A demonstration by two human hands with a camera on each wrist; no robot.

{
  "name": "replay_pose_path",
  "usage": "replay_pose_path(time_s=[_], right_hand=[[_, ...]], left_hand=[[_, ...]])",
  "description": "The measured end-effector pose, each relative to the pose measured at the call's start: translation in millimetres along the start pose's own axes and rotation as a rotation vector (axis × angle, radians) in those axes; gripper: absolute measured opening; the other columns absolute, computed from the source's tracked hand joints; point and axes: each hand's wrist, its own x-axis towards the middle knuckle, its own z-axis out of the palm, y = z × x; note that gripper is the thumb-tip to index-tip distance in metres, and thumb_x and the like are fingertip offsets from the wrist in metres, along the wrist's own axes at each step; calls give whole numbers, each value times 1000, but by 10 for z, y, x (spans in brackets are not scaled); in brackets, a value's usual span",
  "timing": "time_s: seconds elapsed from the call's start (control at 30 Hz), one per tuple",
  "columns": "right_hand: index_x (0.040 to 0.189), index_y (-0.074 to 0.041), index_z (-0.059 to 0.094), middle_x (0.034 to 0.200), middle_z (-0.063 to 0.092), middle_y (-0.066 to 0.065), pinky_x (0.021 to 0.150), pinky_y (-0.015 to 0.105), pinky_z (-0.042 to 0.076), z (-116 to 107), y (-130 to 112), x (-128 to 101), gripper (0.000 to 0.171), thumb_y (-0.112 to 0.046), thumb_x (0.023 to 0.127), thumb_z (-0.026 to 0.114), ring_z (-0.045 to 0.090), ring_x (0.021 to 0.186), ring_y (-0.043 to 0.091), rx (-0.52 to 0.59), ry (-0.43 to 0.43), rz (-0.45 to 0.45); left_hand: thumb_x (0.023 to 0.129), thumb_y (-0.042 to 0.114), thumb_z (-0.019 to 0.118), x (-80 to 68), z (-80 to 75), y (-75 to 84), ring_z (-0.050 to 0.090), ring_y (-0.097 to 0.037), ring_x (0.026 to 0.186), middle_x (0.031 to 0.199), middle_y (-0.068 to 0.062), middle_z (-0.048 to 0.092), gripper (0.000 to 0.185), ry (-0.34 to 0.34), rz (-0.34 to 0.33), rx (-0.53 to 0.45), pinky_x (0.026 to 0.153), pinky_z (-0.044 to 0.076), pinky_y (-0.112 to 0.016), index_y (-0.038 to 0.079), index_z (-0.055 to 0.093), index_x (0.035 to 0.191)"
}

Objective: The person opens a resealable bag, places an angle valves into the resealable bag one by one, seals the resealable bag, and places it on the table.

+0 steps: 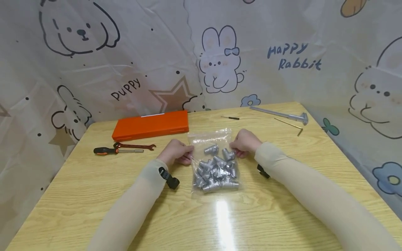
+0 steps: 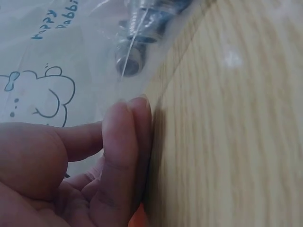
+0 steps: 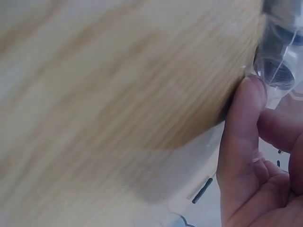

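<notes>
A clear zip bag (image 1: 209, 140) full of several grey metal pipe fittings (image 1: 216, 172) lies on the wooden table, its zip edge at the far side. My left hand (image 1: 177, 152) pinches the bag's left edge between thumb and fingers. On the opposite edge, my right hand (image 1: 245, 143) pinches the plastic beside one of the upper fittings. Close up in the left wrist view, thumb and fingertips (image 2: 120, 118) meet on the clear film. The right wrist view has a fitting (image 3: 274, 71) inside the plastic right at the fingertips (image 3: 253, 90).
Behind the left hand lies an orange case (image 1: 150, 124), with a red-brown wrench (image 1: 135, 146) and a screwdriver (image 1: 105, 151) in front of it. Toward the back right are a small screwdriver (image 1: 233, 118), a caliper (image 1: 279, 113) and a brass-coloured hex key (image 1: 289, 124). A printed cloth (image 1: 176, 62) hangs behind the table.
</notes>
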Motion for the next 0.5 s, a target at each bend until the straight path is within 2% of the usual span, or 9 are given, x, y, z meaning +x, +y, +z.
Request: replay_pose_path(time_s=[0.17, 0.4, 0.5], right_hand=[[65, 1, 67, 62, 67, 13, 56, 32, 58, -16, -10, 23, 34, -12, 95, 64, 64, 50, 17, -76, -13, -22], [66, 1, 68, 64, 68, 13, 57, 33, 58, -11, 8, 18, 32, -12, 95, 62, 66, 53, 19, -121, -21, -51], [70, 1, 70, 66, 69, 12, 59, 33, 59, -74, 16, -36, 32, -15, 96, 60, 67, 57, 20, -181, -23, -81]], left_hand=[[96, 19, 67, 13, 14, 40, 63, -14, 49, 65, -10, 64, 28, 35, 8, 67, 51, 56, -27, -5, 66, 83], [97, 18, 63, 20, 8, 36, 63, -14, 49, 67, -11, 64, 27, 45, 26, 102, 52, 56, -28, -6, 66, 85], [99, 25, 60, -12, -46, 42, 65, -15, 53, 74, -11, 67, 32, 68, 75, 224, 60, 57, -30, -4, 68, 88]])
